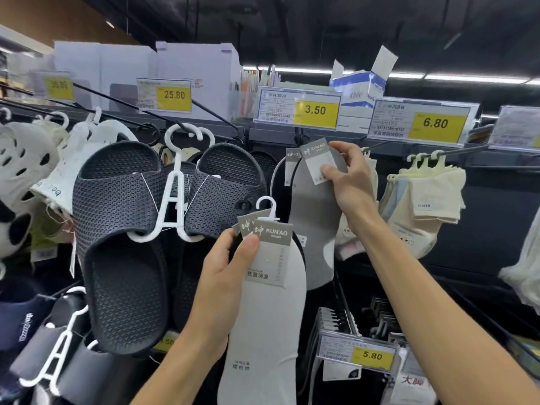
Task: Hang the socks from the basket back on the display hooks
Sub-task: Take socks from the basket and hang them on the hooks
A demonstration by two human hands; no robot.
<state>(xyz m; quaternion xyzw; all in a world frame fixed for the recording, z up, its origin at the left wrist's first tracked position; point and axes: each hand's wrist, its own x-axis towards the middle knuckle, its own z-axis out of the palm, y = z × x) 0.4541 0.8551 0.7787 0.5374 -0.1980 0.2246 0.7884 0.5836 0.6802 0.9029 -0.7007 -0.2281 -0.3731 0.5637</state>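
1. Left hand grips white sock pack by its card, near, low centre.
2. Right hand pinches card of grey sock, up under 3.50 tag.
3. Tight slot: slippers left, cream socks just right.

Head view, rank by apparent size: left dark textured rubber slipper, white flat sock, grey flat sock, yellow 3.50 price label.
left dark textured rubber slipper
white flat sock, nearer the camera, so unsure
grey flat sock
yellow 3.50 price label

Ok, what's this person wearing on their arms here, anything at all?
Nothing visible. Both forearms are bare to the frame edge, no sleeves in view. The left grip and right grip show no gloves, rings, watch or bands.
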